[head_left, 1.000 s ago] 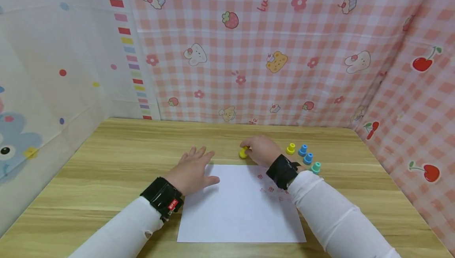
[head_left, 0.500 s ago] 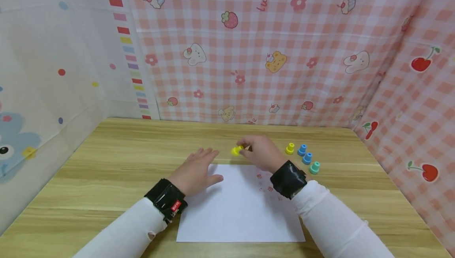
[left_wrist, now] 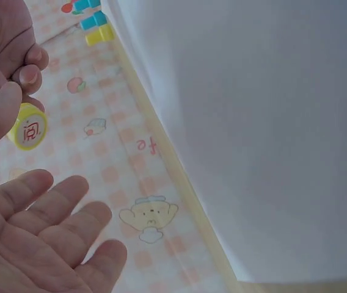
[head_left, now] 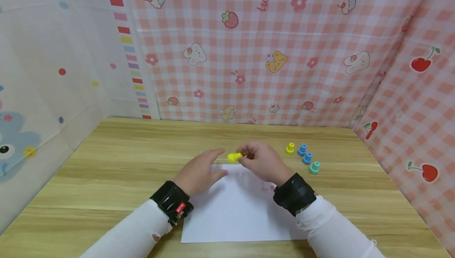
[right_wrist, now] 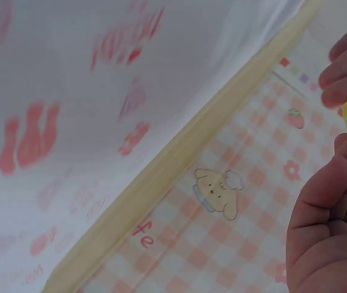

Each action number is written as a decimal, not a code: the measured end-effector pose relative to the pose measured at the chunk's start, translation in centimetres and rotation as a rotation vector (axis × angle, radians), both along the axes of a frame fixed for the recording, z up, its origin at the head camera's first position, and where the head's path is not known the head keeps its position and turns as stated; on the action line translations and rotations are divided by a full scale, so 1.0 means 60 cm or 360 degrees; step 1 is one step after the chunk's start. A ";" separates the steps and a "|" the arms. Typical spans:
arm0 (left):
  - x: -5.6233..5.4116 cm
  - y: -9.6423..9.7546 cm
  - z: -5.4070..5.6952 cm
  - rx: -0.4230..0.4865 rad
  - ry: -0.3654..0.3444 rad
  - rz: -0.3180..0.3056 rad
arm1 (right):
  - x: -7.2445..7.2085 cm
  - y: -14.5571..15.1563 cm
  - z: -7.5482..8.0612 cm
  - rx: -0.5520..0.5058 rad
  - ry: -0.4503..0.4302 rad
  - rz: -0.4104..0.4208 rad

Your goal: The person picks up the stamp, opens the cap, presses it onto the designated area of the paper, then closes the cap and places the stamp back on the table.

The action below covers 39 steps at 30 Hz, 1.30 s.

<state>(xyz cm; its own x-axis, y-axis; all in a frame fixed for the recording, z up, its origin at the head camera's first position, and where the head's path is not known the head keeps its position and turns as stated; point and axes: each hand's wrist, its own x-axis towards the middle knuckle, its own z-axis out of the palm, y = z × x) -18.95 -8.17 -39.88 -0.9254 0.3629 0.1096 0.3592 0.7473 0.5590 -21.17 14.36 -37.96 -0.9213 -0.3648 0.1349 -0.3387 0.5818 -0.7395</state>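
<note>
In the head view my right hand (head_left: 263, 162) pinches a yellow toy stamp (head_left: 233, 157) between thumb and fingers, above the far edge of the white paper (head_left: 241, 214). The stamp lies tilted sideways, its wide end toward my left hand (head_left: 200, 173). That hand is over the paper's left part, fingers extended and thumb apart, holding nothing. A red character shows on the face of the yellow stamp (left_wrist: 30, 130) in the left wrist view. Small red prints (head_left: 268, 187) mark the right part of the paper, partly hidden by my right hand.
To the right of the paper, another yellow stamp (head_left: 290, 149), two blue stamps (head_left: 307, 158) and a green stamp (head_left: 314, 167) stand upright in a slanting row. The wooden table (head_left: 89, 179) meets a checked cloth (head_left: 213, 92) at the back.
The right hand has brought the yellow stamp left and tipped it sideways toward the left hand. The left hand has shifted slightly right, nearer to the stamp. The other stamps have stayed put.
</note>
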 end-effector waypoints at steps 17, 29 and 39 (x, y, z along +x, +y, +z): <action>0.014 0.012 0.006 0.0325 0.0115 -0.0045 | 0.035 -0.008 -0.004 -0.0219 -0.0144 0.0015; 0.022 0.011 0.008 0.0372 0.0172 -0.0118 | 0.048 -0.009 -0.002 -0.0192 -0.0111 0.0051; 0.023 0.009 0.005 0.0352 0.0180 -0.0162 | 0.049 -0.007 -0.005 -0.0182 -0.0115 0.0065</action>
<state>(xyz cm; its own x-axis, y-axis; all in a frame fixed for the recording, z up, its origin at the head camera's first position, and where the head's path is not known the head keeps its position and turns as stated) -17.58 -7.62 -39.57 -0.8627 0.4091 0.2973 0.4957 0.5683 0.6567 -18.24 13.92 -38.29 -0.9148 -0.3882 0.1118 -0.3040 0.4793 -0.8234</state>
